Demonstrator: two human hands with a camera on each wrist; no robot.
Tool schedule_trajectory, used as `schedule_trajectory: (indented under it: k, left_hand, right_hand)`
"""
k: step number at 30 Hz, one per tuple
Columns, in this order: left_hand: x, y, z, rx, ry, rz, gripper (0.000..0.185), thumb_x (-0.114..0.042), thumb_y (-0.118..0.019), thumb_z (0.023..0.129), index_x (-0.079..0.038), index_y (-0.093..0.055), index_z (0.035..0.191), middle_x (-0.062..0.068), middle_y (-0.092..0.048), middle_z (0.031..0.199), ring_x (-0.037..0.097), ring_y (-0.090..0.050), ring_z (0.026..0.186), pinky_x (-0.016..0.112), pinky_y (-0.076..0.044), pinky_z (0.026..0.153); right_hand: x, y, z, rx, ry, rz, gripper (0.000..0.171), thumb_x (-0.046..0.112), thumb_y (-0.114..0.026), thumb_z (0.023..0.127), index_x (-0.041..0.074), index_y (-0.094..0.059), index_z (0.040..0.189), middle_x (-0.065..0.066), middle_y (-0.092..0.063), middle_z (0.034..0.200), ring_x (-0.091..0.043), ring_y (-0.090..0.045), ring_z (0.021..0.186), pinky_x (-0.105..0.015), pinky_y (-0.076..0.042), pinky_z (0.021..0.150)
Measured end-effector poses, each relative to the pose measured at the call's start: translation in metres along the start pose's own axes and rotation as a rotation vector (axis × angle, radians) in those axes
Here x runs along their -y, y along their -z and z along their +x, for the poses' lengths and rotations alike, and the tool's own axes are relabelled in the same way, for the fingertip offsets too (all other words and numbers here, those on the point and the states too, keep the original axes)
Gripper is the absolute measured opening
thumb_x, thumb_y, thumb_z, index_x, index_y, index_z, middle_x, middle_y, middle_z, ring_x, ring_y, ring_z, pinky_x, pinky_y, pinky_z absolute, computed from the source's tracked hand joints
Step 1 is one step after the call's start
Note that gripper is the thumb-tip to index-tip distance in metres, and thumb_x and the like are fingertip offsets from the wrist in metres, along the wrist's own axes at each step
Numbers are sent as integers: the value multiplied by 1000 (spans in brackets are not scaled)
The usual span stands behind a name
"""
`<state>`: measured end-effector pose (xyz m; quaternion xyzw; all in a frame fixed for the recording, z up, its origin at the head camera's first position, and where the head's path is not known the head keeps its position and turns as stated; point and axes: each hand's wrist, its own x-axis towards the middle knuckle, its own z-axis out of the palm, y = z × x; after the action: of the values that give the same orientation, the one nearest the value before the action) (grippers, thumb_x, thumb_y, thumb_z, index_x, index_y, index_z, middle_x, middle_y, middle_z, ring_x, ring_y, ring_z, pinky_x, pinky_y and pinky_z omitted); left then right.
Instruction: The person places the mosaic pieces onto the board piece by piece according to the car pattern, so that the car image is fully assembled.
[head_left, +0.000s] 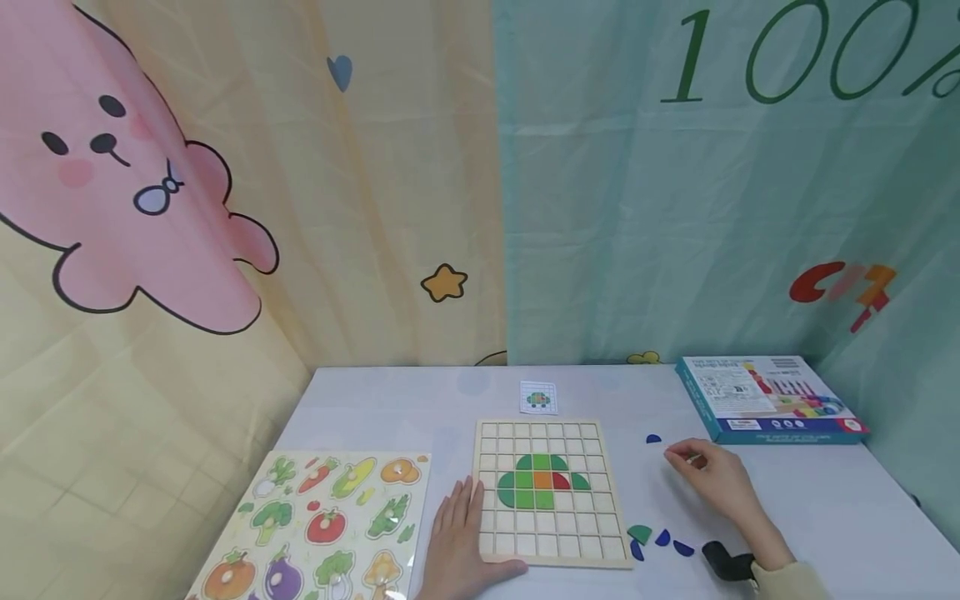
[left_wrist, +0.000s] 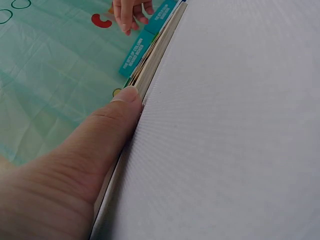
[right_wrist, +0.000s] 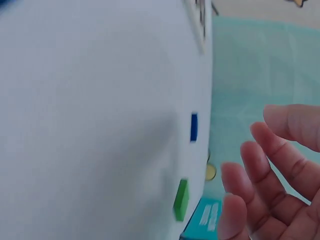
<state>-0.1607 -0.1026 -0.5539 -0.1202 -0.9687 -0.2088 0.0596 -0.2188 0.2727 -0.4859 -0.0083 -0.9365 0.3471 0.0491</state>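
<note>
A wooden grid board [head_left: 555, 562] lies on the table, with green, orange and red pieces set in its cells. My left hand [head_left: 459, 542] rests at its left side, fingers straight, thumb along the near edge. Over the table to the right, my right hand [head_left: 716, 483] hovers with loosely bent fingers. In the right wrist view its thumb and fingertips [right_wrist: 252, 150] stand apart with nothing between them. A blue half-round piece [head_left: 654, 438] lies just beyond that hand. A green block [right_wrist: 181, 200] lies on the table near it, mostly hidden by the hand in the head view.
Right of the board's near corner lie a green piece [head_left: 640, 534] and several blue pieces [head_left: 663, 537]. Behind the board is a small pattern card [head_left: 538, 398]. A flat box [head_left: 772, 400] sits at the back right; a vegetable picture board [head_left: 296, 512] lies at left.
</note>
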Motion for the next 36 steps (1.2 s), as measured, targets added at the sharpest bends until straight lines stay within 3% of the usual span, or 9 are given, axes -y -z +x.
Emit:
schedule_trajectory:
  k: [12, 20, 36]
  left_hand:
    - [1, -4, -1, -64, -29, 12, 123, -88, -52, 61, -2, -32, 146, 16, -27, 151, 34, -21, 138, 48, -20, 110]
    - [1, -6, -1, -52, -24, 28, 124, -89, -51, 60, -4, -30, 148, 14, -25, 153, 32, -18, 140, 45, -15, 111]
    - [2, -7, -2, -90, -40, 34, 122, -88, -51, 61, -3, -32, 146, 15, -28, 151, 34, -22, 138, 47, -21, 109]
  right_hand:
    - [-29, 18, 12, 51, -117, -67, 44, 26, -70, 86, -7, -60, 112, -11, -59, 89, -25, -52, 78, -37, -45, 66]
    - [-34, 20, 15, 107, -159, -78, 54, 29, -67, 88, -11, -53, 121, -12, -56, 86, -26, -50, 77, -38, -42, 65]
    - [-34, 18, 16, 129, -148, -120, 39, 21, -69, 86, -8, -60, 110, -7, -53, 79, -23, -48, 71, -33, -39, 58]
